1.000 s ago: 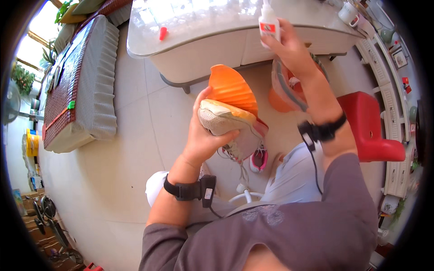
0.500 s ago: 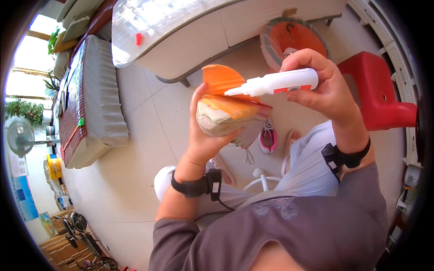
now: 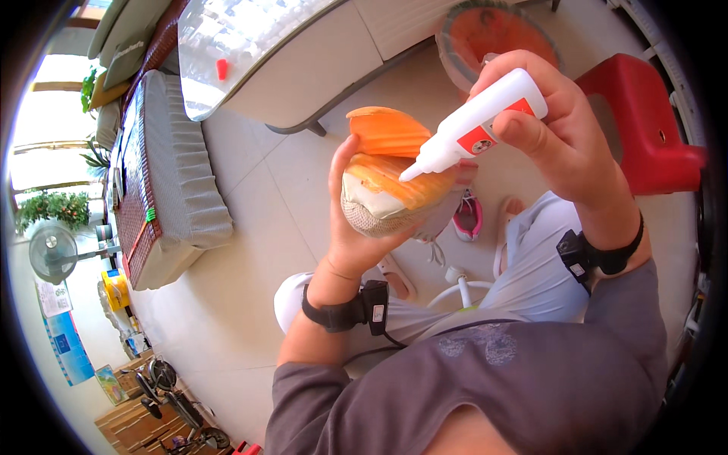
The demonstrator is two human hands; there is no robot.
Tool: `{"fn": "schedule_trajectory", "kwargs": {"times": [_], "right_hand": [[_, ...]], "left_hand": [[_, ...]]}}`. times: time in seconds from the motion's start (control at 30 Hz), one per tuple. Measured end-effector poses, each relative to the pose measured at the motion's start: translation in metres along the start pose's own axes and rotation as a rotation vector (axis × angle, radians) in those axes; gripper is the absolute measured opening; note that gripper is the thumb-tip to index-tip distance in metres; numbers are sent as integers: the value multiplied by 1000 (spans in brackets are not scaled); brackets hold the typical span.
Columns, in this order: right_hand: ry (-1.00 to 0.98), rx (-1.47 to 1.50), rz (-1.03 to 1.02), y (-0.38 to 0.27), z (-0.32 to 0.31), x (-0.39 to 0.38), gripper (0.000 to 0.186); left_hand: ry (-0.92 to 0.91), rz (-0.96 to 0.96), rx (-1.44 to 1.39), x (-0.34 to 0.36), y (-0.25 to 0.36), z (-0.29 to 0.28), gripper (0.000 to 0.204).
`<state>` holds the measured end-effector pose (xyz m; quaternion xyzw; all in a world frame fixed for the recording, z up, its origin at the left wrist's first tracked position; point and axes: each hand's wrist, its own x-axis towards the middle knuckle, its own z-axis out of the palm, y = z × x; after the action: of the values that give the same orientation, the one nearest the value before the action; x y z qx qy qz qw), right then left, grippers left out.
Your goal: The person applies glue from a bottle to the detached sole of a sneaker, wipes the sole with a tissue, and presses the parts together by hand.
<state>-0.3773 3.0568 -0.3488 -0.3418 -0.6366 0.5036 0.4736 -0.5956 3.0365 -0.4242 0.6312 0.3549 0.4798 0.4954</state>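
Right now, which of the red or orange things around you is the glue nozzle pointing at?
The shoe in the left hand: the white glue bottle, held in the right hand, aims at its orange sole. The red stool and orange basin sit apart on the floor.

A pale tiled floor (image 3: 250, 227) carries everything. At ten o'clock a long daybed (image 3: 171, 174) with a grey ribbed cushion stands on it. At twelve o'clock sits a table (image 3: 303, 68) with a glossy top, a small red piece (image 3: 221, 68) lying on it. At two o'clock a red plastic stool (image 3: 644, 121) stands beside a round orange basin (image 3: 493, 34). Near the centre a pink shoe (image 3: 468, 216) lies on the tiles. At nine o'clock stands a fan (image 3: 51, 254)
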Motion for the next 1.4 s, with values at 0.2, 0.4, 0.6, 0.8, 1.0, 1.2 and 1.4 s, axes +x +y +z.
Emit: {"fn": "schedule_trajectory", "kwargs": {"times": [0.2, 0.4, 0.6, 0.8, 1.0, 1.2, 1.4], "right_hand": [[-3, -182, -21, -4, 4, -1, 31], [6, -145, 2, -7, 6, -4, 31], [-16, -239, -77, -7, 3, 0, 28], [-78, -51, 59, -10, 12, 5, 26], [4, 32, -65, -3, 14, 3, 33], [167, -70, -260, -24, 14, -3, 31], [76, -356, -200, -26, 25, -7, 32]], "left_hand": [[-92, 67, 22, 2, 2, 0, 94], [-89, 56, -61, 2, 1, 1, 95], [-106, 70, 22, 0, 2, 3, 95], [-118, 23, -23, -2, 1, 5, 97], [-100, 15, -133, -1, -8, 13, 100], [-103, 65, -104, -1, -10, 12, 100], [-86, 53, -68, -3, -6, 18, 101]]}}
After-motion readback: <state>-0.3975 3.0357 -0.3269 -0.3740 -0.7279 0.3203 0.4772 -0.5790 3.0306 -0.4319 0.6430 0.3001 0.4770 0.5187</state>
